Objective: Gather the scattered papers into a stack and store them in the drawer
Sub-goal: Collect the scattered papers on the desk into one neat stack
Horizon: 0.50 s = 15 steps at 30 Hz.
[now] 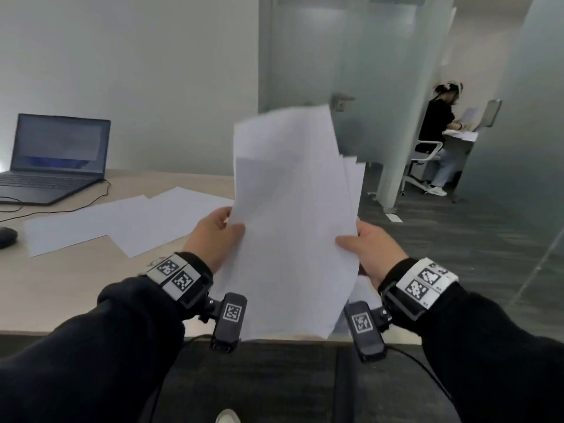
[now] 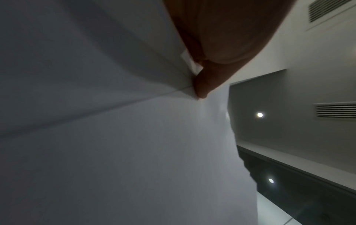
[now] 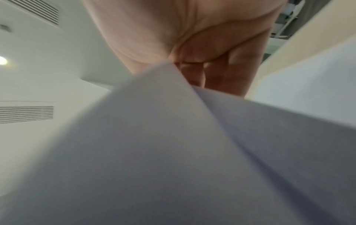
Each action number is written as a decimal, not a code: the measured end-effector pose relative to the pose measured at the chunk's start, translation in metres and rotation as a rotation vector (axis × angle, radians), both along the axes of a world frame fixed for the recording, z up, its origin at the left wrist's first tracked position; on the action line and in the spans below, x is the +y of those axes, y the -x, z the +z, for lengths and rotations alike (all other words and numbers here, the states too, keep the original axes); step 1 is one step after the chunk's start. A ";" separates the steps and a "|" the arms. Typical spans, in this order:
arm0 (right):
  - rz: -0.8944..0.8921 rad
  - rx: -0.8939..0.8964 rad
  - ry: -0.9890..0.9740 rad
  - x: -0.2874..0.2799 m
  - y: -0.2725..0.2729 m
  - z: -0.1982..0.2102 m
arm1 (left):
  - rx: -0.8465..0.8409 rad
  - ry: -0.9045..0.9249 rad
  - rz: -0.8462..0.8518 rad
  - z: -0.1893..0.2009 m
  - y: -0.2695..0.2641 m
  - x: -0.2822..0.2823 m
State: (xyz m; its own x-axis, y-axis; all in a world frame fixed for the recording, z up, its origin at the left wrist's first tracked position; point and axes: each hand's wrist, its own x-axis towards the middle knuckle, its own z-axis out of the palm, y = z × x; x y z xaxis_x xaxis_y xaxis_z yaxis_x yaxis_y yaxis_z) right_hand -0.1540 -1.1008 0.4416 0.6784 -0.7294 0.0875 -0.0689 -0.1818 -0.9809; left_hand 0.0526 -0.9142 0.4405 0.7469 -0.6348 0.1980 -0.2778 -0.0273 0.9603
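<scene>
A loose bundle of white paper sheets [image 1: 293, 221] stands nearly upright in the air above the table's near edge, its sheets fanned and uneven at the top. My left hand [image 1: 218, 236] pinches its left edge, thumb on the front. My right hand [image 1: 364, 250] pinches the right edge the same way. The sheets [image 2: 115, 152] fill the left wrist view, with my left hand [image 2: 204, 82] at their edge. In the right wrist view the blurred sheets [image 3: 192, 152] cover the fingers [image 3: 221, 76]. More sheets [image 1: 122, 221] lie overlapping on the table. No drawer is in view.
The beige table [image 1: 61, 288] carries an open laptop [image 1: 52, 160] at the far left, a black mouse [image 1: 6, 236] and a thin black cable. A glass partition and open door stand behind. A seated person [image 1: 439, 138] works at another desk on the right.
</scene>
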 end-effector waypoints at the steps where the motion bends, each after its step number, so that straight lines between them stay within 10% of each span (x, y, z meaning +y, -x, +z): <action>1: -0.015 -0.034 0.042 -0.003 -0.005 0.010 | -0.029 0.052 0.023 0.008 -0.002 -0.002; 15: -0.094 -0.224 -0.023 0.013 -0.045 -0.009 | 0.040 0.225 0.072 -0.002 -0.004 -0.012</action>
